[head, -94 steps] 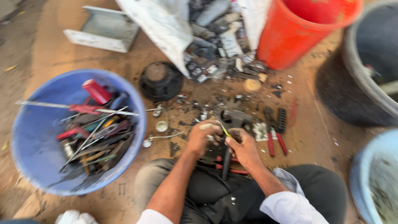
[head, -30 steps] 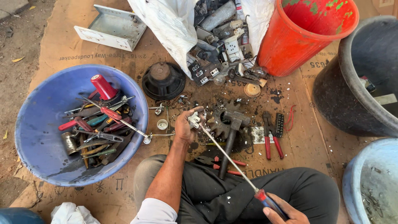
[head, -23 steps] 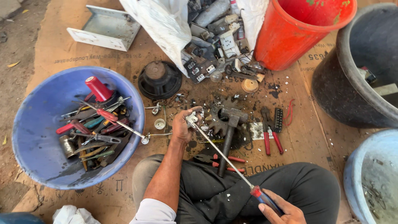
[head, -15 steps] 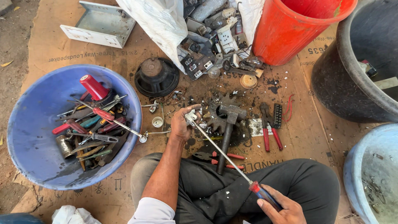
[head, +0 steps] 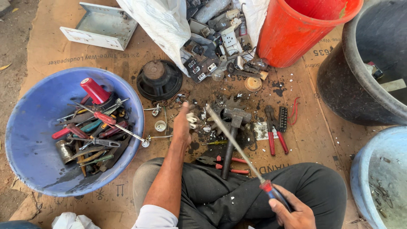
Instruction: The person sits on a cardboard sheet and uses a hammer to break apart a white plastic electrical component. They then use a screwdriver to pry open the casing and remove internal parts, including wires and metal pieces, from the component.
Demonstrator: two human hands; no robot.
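The right hand (head: 292,210) is wrapped tight around the red and blue handle of a long screwdriver (head: 237,148). The hand sits at about five o'clock, low in the view, and its bottom part is cut off by the edge. The thin metal bar of the screwdriver points up toward eleven o'clock, and its tip hangs in the air above the mess.

The left hand (head: 183,125) is near the middle. Its fingers pinch a small white part (head: 191,120). The part is tiny and a bit blurry, so it is hard to say what it is.

Just at three o'clock from the left hand lies a hammer (head: 231,131), with its head at the top and its dark handle running down to the person's lap. Red pliers (head: 274,133) lie further toward three o'clock. More red handles poke out by the knees, partly hidden under the hammer handle.

At nine o'clock is a big blue bowl (head: 29,144) full of tools, all piled up and hard to tell apart. A round black speaker (head: 159,80) sits at eleven o'clock. A white bag (head: 161,25) at twelve o'clock spills out old switches and hides what is deeper inside. A red bucket (head: 296,34) stands at one o'clock, cut off at the top. Everything rests on brown cardboard (head: 313,140).
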